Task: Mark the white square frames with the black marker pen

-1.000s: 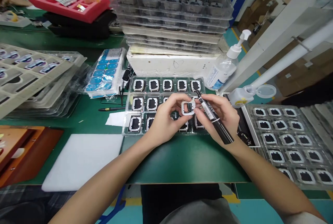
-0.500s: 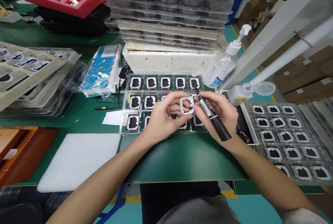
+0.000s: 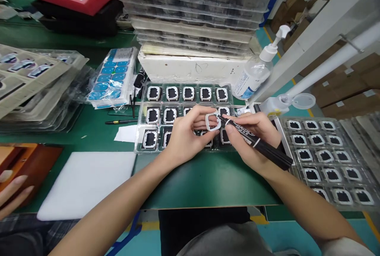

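While looking down at the green bench mat (image 3: 208, 180), noted the following.

Step in hand, by judgement: marking one part with a pen. Left hand (image 3: 184, 137) closed narrowly, thumb and fingertips pinching the left edge of a small white square plastic frame with an open centre (image 3: 213, 121). Right hand (image 3: 252, 137) wrapped in a writing grip round a black felt-tip marker with white lettering (image 3: 258, 145), tip laid against the right inner edge of the frame, barrel slanting down to the right.

Position of frame: held in the air between both hands, over the middle row of a clear plastic blister tray (image 3: 139, 129), apart from it. Tray pockets mostly filled with similar white-rimmed parts carrying dark centres.

Appearance of frame: thin, rounded corners, pale and glossy. Cannot tell whether any ink already on it; too small and partly covered by fingertips.

Next move, by judgement: calls for a steady pinch on the left and only light pressure from the tip, since so slender a rim likely to twist or slip.

Nearby: second clear tray of like parts (image 3: 326, 157) at right; clear pump bottle (image 3: 252, 75) behind; tall stack of clear trays (image 3: 192, 6) at back; white foam sheet (image 3: 89, 180) at left. Another person's fingers (image 3: 12, 192) at far left edge, well apart.
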A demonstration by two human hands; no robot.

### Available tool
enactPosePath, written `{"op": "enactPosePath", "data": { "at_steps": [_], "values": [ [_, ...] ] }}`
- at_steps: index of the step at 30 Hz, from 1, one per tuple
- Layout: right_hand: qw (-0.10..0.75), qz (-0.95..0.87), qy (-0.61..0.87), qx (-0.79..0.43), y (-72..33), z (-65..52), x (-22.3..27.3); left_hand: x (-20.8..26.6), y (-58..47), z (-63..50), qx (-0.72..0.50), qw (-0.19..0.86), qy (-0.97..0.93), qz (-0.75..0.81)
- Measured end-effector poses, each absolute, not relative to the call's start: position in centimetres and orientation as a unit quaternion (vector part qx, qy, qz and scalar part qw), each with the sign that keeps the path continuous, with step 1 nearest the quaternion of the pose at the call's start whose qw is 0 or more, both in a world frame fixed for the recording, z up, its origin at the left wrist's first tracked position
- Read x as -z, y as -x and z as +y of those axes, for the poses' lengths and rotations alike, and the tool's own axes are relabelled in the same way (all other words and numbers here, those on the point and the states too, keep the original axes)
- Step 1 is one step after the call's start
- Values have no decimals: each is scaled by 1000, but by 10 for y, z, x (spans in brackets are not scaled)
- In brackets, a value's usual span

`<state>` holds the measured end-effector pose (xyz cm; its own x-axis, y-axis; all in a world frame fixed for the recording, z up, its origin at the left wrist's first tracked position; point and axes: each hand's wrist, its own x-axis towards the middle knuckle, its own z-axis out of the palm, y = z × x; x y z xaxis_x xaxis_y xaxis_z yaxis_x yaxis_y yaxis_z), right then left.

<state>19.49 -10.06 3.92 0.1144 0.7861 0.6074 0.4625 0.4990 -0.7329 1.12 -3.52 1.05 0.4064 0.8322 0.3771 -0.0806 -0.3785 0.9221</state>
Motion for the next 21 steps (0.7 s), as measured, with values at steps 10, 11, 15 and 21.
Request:
{"op": "enactPosePath", "data": {
  "at_steps": [10, 11, 15, 21],
  "values": [
    [578, -683, 430, -118, -194, -96, -32, -8, -11, -39, -483, 374, -745, 268],
    [579, -683, 430, -119, -194, -95, -31, -8, -11, -39, -482, 368, -749, 268],
    [577, -684, 429, -121, -194, -95, -31, -8, -10, -40, -478, 359, -756, 268],
    [573, -680, 440, -122, -193, -96, -32, -8, -10, -40, -464, 364, -756, 284]
  ]
}}
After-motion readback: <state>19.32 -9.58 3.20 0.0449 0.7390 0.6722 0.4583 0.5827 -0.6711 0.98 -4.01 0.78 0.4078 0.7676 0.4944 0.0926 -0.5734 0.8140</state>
